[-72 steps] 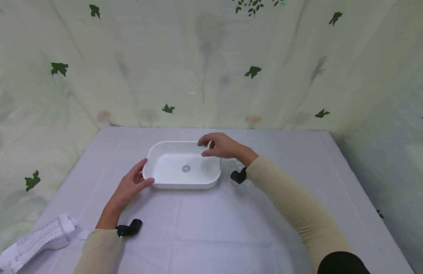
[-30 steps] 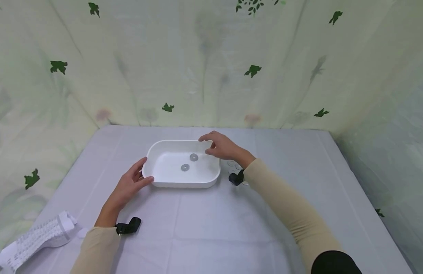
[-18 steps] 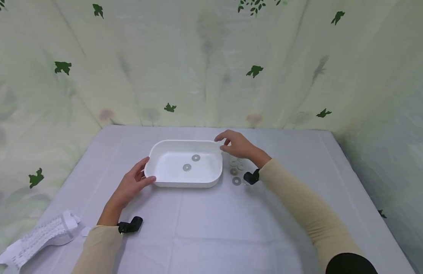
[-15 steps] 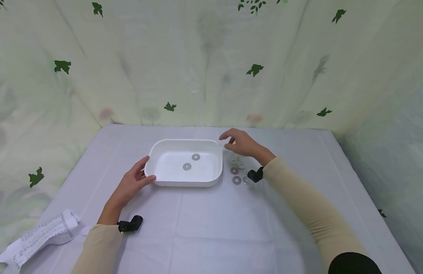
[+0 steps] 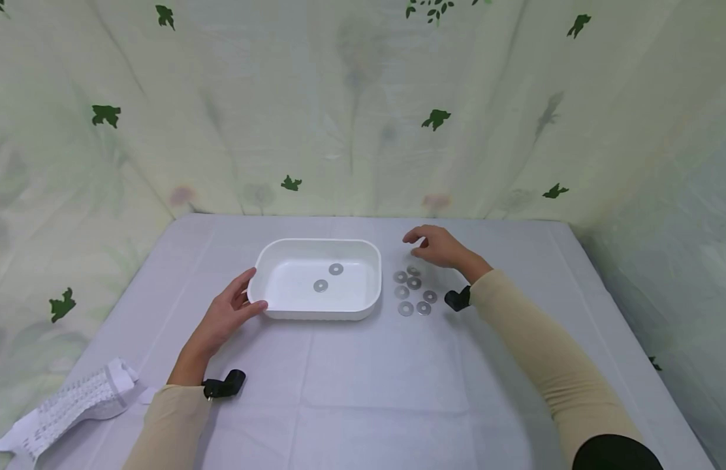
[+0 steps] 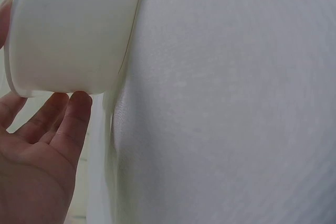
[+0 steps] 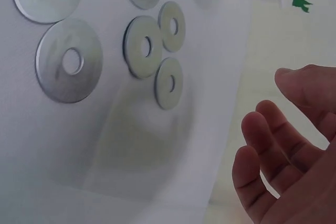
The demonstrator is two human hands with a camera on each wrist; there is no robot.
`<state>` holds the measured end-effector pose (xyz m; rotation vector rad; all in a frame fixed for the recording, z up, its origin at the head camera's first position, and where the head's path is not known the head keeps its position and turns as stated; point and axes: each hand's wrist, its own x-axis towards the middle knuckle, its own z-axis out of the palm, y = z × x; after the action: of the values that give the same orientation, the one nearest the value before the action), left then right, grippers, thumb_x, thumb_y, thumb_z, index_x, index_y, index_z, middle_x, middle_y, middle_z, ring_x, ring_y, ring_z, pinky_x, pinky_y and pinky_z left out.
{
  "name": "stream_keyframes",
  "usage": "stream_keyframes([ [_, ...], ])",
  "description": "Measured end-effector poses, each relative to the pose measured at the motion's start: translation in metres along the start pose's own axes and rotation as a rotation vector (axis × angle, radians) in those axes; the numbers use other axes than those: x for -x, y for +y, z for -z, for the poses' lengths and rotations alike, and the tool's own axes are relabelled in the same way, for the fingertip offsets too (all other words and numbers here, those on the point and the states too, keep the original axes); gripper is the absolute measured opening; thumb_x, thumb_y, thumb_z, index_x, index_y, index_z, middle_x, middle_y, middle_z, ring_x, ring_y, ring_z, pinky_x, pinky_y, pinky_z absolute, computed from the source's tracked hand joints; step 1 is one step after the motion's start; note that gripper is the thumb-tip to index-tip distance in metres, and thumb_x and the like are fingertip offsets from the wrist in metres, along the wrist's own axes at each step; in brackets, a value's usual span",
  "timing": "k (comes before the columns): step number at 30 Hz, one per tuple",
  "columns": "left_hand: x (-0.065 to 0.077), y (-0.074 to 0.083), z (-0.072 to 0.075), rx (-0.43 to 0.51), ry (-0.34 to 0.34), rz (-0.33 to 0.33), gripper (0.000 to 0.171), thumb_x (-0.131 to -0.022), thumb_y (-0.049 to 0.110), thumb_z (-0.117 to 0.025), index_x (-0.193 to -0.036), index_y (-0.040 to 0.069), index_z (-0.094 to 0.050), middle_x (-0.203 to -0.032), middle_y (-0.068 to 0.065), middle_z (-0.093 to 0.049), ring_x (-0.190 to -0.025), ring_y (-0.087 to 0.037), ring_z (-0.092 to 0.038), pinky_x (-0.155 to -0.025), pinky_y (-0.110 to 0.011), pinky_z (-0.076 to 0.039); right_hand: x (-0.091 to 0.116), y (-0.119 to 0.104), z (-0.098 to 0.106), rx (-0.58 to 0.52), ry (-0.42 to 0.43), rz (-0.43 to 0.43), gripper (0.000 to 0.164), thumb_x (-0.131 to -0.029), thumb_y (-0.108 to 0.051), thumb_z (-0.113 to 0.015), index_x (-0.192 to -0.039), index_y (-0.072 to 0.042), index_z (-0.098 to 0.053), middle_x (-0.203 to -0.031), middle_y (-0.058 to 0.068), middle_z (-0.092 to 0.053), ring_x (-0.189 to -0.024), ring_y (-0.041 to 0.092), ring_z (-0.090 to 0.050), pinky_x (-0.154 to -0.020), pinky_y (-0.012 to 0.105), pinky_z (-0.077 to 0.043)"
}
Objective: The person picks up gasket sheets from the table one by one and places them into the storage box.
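My left hand (image 5: 230,307) holds the left end of a white rounded tray (image 5: 316,316), thumb at the front corner and fingers along the end wall. In the left wrist view the fingertips (image 6: 80,100) meet the tray's outer wall (image 6: 68,40). Two flat metal washers, one nearer (image 5: 320,286) and one farther back (image 5: 336,269), lie inside on the tray floor. Over the table to the tray's right hovers my right hand (image 5: 442,248), holding nothing, its fingers loosely bent. Several more washers (image 5: 405,309) lie just in front of it, seen close up as grey discs (image 7: 69,82) in the right wrist view.
A white cloth covers the table (image 5: 363,405). A crumpled printed white sheet (image 5: 75,405) lies at the front left. Behind stands a pale curtain (image 5: 351,117) with green leaf shapes. Black wrist cameras sit on both wrists.
A second washer has come to lie in the tray, released by my right hand. That hand has since moved right, off the tray to beyond the loose washers. The left hand keeps its place.
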<state>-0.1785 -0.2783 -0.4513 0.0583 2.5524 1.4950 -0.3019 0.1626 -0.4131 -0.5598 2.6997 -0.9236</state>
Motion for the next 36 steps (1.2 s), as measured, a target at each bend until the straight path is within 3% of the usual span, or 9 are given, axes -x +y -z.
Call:
stream_keyframes([
  [8, 0.003, 0.002, 0.0, -0.001, -0.007, 0.014, 0.089, -0.093, 0.03, -0.07, -0.161, 0.018, -0.014, -0.166, -0.014, -0.019, -0.151, -0.036, -0.027, -0.107, -0.016, -0.042, 0.002, 0.01, -0.006, -0.011, -0.005, -0.013, 0.034, -0.094, -0.012, -0.062, -0.128, -0.007, -0.064, -0.128, 0.014, -0.064, -0.107, 0.029, -0.06, -0.094, 0.043, -0.05],
  [15, 0.003, 0.004, 0.0, 0.002, -0.01, 0.004, 0.089, -0.093, 0.028, -0.07, -0.161, 0.018, -0.014, -0.167, -0.014, -0.018, -0.152, -0.036, -0.026, -0.115, -0.043, -0.033, 0.006, 0.019, -0.012, -0.03, -0.024, -0.016, 0.035, -0.091, -0.008, -0.059, -0.126, -0.007, -0.065, -0.126, 0.015, -0.065, -0.106, 0.029, -0.06, -0.094, 0.042, -0.05],
  [18, 0.002, 0.006, 0.0, -0.007, -0.008, 0.007, 0.089, -0.093, 0.029, -0.07, -0.161, 0.017, -0.013, -0.167, -0.015, -0.018, -0.152, -0.036, -0.026, -0.115, -0.044, -0.033, 0.006, 0.023, -0.015, -0.03, -0.071, -0.058, 0.039, -0.09, -0.006, -0.059, -0.129, -0.009, -0.064, -0.127, 0.014, -0.063, -0.109, 0.029, -0.058, -0.095, 0.042, -0.049],
  [23, 0.002, 0.004, 0.0, -0.005, -0.004, 0.01, 0.089, -0.093, 0.029, -0.07, -0.161, 0.016, -0.013, -0.167, -0.014, -0.018, -0.152, -0.036, -0.026, -0.115, -0.045, -0.033, 0.004, 0.03, -0.022, 0.025, -0.14, -0.133, 0.044, -0.089, -0.005, -0.061, -0.131, -0.018, -0.065, -0.127, 0.013, -0.059, -0.112, 0.029, -0.055, -0.097, 0.042, -0.049],
  [27, 0.001, 0.004, 0.0, 0.003, -0.004, 0.009, 0.089, -0.093, 0.029, -0.07, -0.161, 0.016, -0.013, -0.167, -0.015, -0.017, -0.152, -0.037, -0.025, -0.115, -0.047, -0.031, 0.003, 0.034, -0.027, 0.101, -0.136, -0.126, 0.041, -0.09, -0.008, -0.063, -0.128, -0.021, -0.067, -0.121, 0.011, -0.058, -0.107, 0.028, -0.055, -0.095, 0.041, -0.049],
  [32, 0.001, 0.004, 0.0, 0.003, -0.004, 0.009, 0.089, -0.093, 0.029, -0.07, -0.161, 0.017, -0.013, -0.167, -0.014, -0.017, -0.152, -0.036, -0.025, -0.115, -0.047, -0.031, 0.001, 0.031, -0.029, 0.183, -0.14, -0.091, 0.033, -0.09, -0.011, -0.065, -0.123, -0.014, -0.067, -0.116, 0.011, -0.058, -0.103, 0.025, -0.055, -0.093, 0.039, -0.049],
  [36, 0.001, 0.002, 0.0, 0.004, -0.003, 0.006, 0.089, -0.093, 0.03, -0.07, -0.161, 0.017, -0.013, -0.167, -0.014, -0.018, -0.152, -0.036, -0.026, -0.115, -0.046, -0.032, 0.002, 0.03, -0.03, 0.188, -0.121, -0.067, 0.027, -0.09, -0.009, -0.064, -0.117, -0.007, -0.062, -0.113, 0.01, -0.06, -0.101, 0.024, -0.054, -0.093, 0.039, -0.048],
])
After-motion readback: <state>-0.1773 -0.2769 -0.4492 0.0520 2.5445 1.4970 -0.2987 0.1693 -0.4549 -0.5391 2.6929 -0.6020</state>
